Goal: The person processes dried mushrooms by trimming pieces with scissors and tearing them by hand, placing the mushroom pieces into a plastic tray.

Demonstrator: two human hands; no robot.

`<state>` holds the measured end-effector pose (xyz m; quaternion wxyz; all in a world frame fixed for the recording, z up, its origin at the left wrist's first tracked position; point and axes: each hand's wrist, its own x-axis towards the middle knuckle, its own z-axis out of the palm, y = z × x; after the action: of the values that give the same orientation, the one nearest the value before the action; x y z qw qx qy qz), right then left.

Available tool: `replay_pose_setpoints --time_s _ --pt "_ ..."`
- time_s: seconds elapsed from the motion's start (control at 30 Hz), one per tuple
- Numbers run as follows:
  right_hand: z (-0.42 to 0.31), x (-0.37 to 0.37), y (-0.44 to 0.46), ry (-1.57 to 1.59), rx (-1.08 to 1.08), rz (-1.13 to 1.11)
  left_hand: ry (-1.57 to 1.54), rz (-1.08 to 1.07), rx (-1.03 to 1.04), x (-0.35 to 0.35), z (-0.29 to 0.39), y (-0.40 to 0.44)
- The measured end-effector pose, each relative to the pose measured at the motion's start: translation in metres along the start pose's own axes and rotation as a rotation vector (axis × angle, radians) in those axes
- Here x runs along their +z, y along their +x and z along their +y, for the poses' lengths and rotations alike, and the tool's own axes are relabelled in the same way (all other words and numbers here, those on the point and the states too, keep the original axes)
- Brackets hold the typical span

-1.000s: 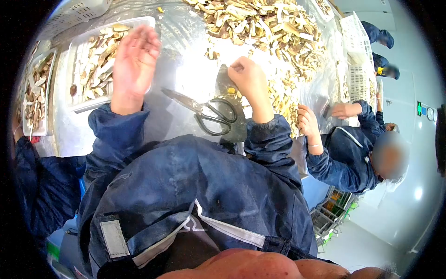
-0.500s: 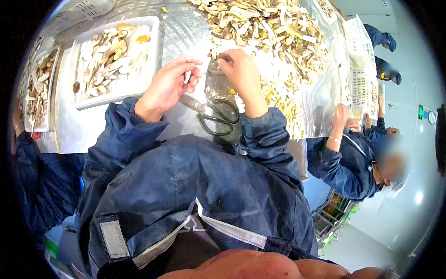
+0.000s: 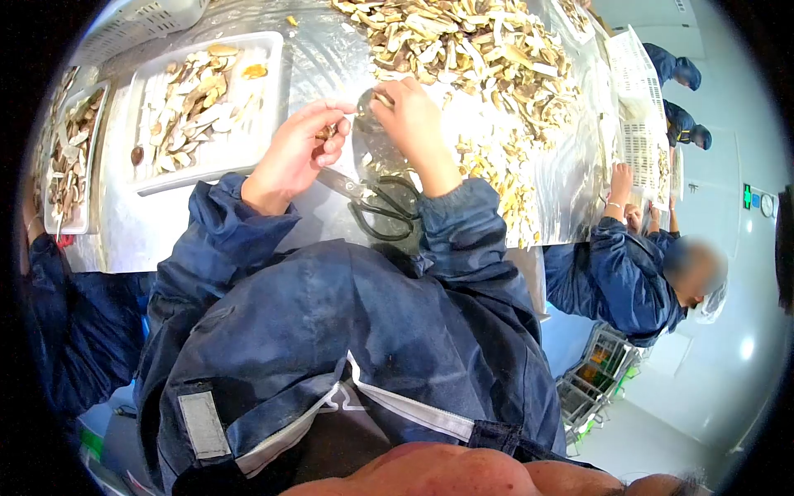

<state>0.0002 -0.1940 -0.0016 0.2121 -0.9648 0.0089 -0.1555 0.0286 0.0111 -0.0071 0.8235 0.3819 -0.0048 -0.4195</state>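
My left hand (image 3: 303, 149) is curled above the scissors, its fingers closed around a small brown mushroom piece (image 3: 327, 132). Close by on the right, my right hand (image 3: 407, 121) has its thumb and fingertips pinched together; a small pale bit shows at the tips, too small to name. Black-handled scissors (image 3: 385, 207) lie on the metal table below both hands, their blades pointing left and partly hidden by my left hand. Beyond my right hand spreads a large heap of sliced mushrooms (image 3: 471, 50). A white tray (image 3: 277, 91) with mushroom slices stands left of my left hand.
Another tray (image 3: 98, 124) of darker slices stands at the far left, beside a person's dark sleeve (image 3: 62, 306). A white basket (image 3: 157, 23) is at the upper left. White crates (image 3: 637, 74) line the right side, where a co-worker (image 3: 620, 264) and other people work.
My left hand has come from over the tray to beside my right hand and now holds a brown piece. My right hand has shifted left. The co-worker's hands have moved right, away from the heap.
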Motion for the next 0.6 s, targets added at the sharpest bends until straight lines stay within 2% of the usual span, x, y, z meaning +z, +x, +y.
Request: replay_pose_setpoints --time_s 0.17,0.27,0.43,0.53,0.6 --pt "0.001 -0.048 0.000 -0.177 0.264 -0.343 -0.021 0.041 -0.003 0.008 0.000 0.001" --pt "0.013 -0.027 0.018 -0.089 0.048 0.025 -0.029 -0.019 -0.037 0.005 -0.004 0.003" --pt "0.003 0.007 0.049 -0.230 0.047 0.032 0.005 0.009 0.009 0.004 0.001 0.002" --pt "0.003 0.001 0.032 -0.125 0.111 -0.042 -0.014 0.037 0.011 0.003 0.000 0.003" --pt "0.009 -0.004 0.017 0.006 0.062 -0.027 0.000 0.025 0.001 0.006 -0.002 0.002"
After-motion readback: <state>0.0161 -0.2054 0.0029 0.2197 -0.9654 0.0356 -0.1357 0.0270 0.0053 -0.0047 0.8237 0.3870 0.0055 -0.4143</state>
